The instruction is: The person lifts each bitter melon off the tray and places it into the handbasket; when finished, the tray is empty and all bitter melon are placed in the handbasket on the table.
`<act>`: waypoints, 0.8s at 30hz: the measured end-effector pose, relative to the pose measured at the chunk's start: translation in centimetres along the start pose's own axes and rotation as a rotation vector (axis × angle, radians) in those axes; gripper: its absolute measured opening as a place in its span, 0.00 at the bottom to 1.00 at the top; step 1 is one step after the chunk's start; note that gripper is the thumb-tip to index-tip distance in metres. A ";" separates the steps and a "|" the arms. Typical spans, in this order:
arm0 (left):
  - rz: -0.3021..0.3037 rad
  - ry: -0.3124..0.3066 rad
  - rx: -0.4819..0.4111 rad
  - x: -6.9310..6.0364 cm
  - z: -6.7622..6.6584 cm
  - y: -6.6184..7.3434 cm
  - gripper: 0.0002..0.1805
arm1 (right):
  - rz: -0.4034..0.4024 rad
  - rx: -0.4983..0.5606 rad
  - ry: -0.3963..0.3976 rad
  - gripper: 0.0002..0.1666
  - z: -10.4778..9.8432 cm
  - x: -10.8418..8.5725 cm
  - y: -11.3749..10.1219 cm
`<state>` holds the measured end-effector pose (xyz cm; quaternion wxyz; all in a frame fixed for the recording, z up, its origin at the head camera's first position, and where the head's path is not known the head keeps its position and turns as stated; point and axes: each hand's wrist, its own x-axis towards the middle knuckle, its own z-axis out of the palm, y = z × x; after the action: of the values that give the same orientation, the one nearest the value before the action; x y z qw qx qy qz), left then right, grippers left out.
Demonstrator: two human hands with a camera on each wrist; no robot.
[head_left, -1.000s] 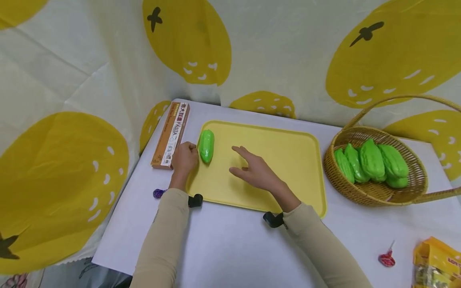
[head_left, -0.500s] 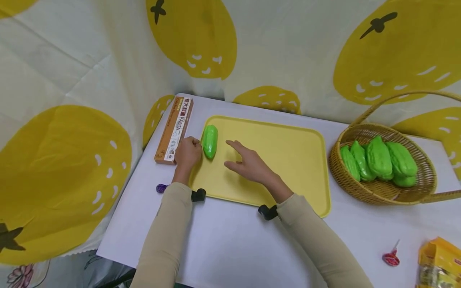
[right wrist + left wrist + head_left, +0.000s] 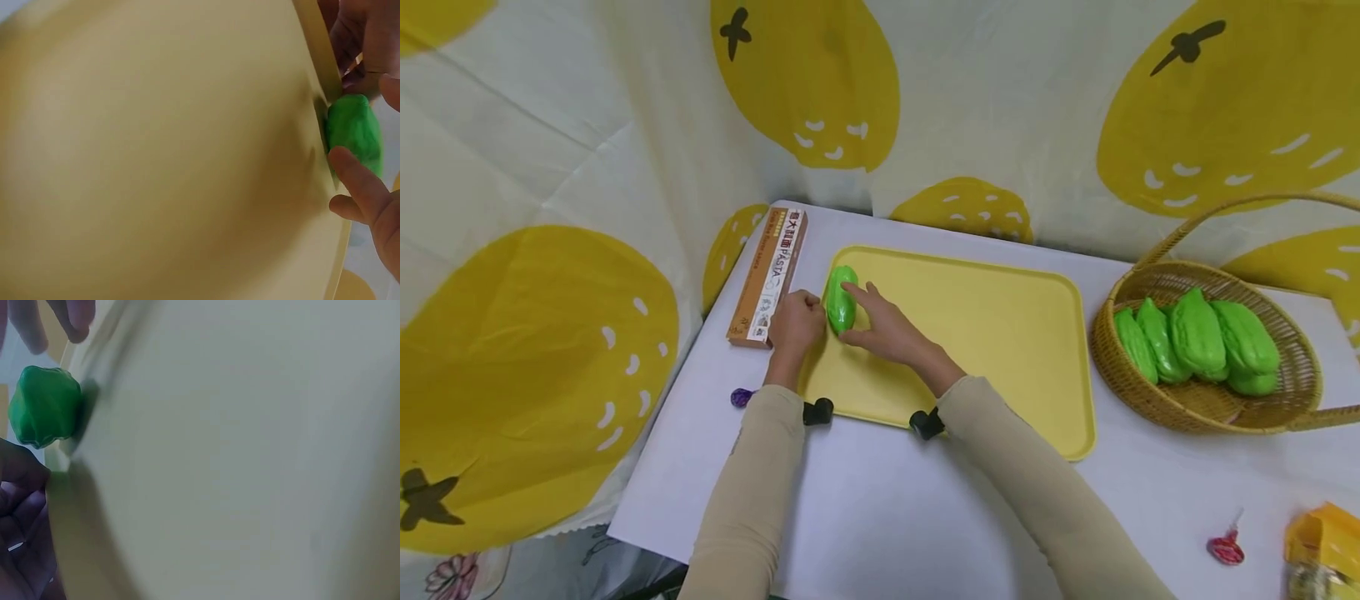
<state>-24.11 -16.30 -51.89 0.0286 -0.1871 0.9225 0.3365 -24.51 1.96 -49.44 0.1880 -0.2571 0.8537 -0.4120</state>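
Observation:
A glossy green ridged toy vegetable lies lengthwise at the left end of a yellow tray. My left hand grips the tray's left rim beside it; in the left wrist view the thumb presses on the rim with the fingers curled beneath. Over the toy vegetable's right side reaches my right hand, thumb and fingers spread apart. In the right wrist view one fingertip overlaps the green toy vegetable; whether it touches is unclear.
Right of the tray stands a wicker basket with a tall handle, holding several green toy vegetables. A pasta box lies on the left, near a purple candy. A red lollipop and a yellow bag are at the front right.
My right hand has moved left, from above the tray to the green toy vegetable. The left hand keeps its place on the rim. The head view has shifted slightly.

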 end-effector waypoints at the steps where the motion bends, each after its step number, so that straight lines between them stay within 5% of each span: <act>1: -0.001 -0.001 0.000 0.0 0.0 0.0 0.17 | 0.014 -0.006 -0.007 0.51 0.1 0.3 0.0; 13: -0.009 -0.042 0.007 0.0 0.1 0.5 0.18 | 0.062 -0.093 -0.031 0.55 0.8 2.6 -0.8; 24: -0.041 -0.017 0.027 0.2 0.0 0.3 0.13 | 0.067 -0.220 -0.067 0.46 1.9 3.7 -0.4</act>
<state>-24.46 -16.17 -51.70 0.0456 -0.2027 0.9226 0.3250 -26.35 -1.66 -50.67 0.2006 -0.2613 0.8951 -0.3004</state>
